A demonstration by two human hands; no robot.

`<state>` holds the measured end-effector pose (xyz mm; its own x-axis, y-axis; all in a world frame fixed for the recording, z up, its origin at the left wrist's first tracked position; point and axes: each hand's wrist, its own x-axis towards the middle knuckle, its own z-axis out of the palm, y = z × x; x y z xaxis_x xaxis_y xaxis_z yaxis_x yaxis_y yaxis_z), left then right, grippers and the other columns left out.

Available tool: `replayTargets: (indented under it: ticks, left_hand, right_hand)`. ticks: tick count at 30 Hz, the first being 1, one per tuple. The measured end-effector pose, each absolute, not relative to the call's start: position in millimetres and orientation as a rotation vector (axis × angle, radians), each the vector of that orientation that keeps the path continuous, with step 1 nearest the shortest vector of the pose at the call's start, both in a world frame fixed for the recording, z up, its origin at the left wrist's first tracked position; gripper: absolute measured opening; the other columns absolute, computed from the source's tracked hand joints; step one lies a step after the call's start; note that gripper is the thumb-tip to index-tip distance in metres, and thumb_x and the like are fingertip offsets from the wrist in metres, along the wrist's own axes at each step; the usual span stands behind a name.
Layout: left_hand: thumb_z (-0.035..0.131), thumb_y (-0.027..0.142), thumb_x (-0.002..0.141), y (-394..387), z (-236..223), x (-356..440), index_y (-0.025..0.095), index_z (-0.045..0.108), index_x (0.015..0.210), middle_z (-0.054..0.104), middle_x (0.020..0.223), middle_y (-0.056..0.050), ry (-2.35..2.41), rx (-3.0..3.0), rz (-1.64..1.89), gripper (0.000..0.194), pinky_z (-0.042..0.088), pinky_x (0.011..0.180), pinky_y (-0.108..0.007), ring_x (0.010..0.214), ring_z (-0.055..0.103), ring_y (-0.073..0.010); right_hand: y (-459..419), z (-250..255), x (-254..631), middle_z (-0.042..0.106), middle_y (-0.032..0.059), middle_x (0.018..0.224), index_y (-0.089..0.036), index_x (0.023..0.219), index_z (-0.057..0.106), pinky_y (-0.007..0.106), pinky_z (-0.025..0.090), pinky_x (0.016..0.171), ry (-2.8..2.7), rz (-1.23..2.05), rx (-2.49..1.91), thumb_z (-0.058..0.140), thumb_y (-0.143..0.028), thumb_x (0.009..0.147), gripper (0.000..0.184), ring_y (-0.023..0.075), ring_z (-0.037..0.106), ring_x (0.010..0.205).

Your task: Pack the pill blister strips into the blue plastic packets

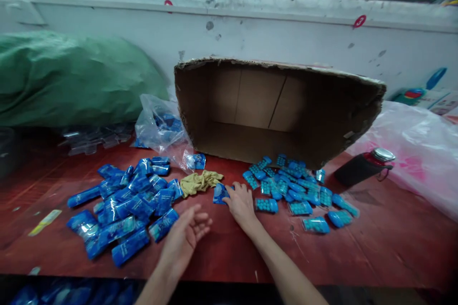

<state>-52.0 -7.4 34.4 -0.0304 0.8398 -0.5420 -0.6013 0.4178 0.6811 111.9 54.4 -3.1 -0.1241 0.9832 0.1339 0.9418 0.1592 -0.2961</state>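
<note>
My right hand (pixel 242 201) reaches to a flat blue printed packet (pixel 219 194) on the red table, its fingers over the packet's right edge. Whether they pinch it or only touch it, I cannot tell. Palm turned inward, my left hand (pixel 186 232) hovers above the table with fingers loosely apart and nothing in it. To its left lies a heap of blue printed packets (pixel 138 205). Right of my right hand, small clear packs of turquoise balls (pixel 286 183) are spread in a loose pile. A crumpled yellowish cloth (pixel 201 182) rests just behind the hands.
An open cardboard box (pixel 255 145) lies on its side at the back. Left of it are a clear plastic bag (pixel 162 128) and a big green sack (pixel 75 81). A dark bottle (pixel 361 168) and a pinkish plastic bag (pixel 422 152) stand at the right.
</note>
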Motion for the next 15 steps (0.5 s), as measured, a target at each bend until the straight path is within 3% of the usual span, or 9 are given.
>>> replayTargets:
  ticks: [5, 11, 15]
  left_hand:
    - [0.058, 0.030, 0.070, -21.1, -2.9, -18.9, 0.012, 0.049, 0.093, 0.063, 0.058, -0.002, 1.188, 0.280, 1.069, 0.030, 0.044, 0.053, -0.024, 0.053, 0.062, -0.0150]
    - [0.068, 0.042, 0.057, -5.8, -14.1, -5.7, 0.016, 0.042, 0.104, 0.060, 0.073, -0.001, 1.264, 0.317, 1.145, 0.060, 0.038, 0.045, -0.022, 0.050, 0.057, -0.0118]
    - [0.067, 0.046, 0.055, -1.1, -17.5, 0.0, 0.013, 0.052, 0.077, 0.057, 0.062, -0.001, 1.237, 0.467, 1.187, 0.042, 0.038, 0.045, -0.022, 0.050, 0.054, -0.0112]
  right_hand:
    - [47.3, -13.5, 113.5, 0.060, 0.0090, 0.103, -0.026, 0.100, 0.062, 0.037, 0.035, 0.073, -2.163, 0.126, -1.763, 0.045, -0.018, 0.083, 0.025, 0.0250, 0.049, 0.091]
    - [23.9, -21.2, 119.2, 0.062, 0.0088, 0.098, -0.023, 0.102, 0.062, 0.037, 0.037, 0.076, -2.115, -0.015, -1.519, 0.044, -0.021, 0.083, 0.026, 0.0246, 0.053, 0.090]
    - [5.6, -34.3, 114.6, 0.065, 0.0078, 0.089, -0.025, 0.100, 0.064, 0.032, 0.044, 0.067, -2.071, 0.117, -1.315, 0.040, -0.029, 0.086, 0.028, 0.0216, 0.059, 0.079]
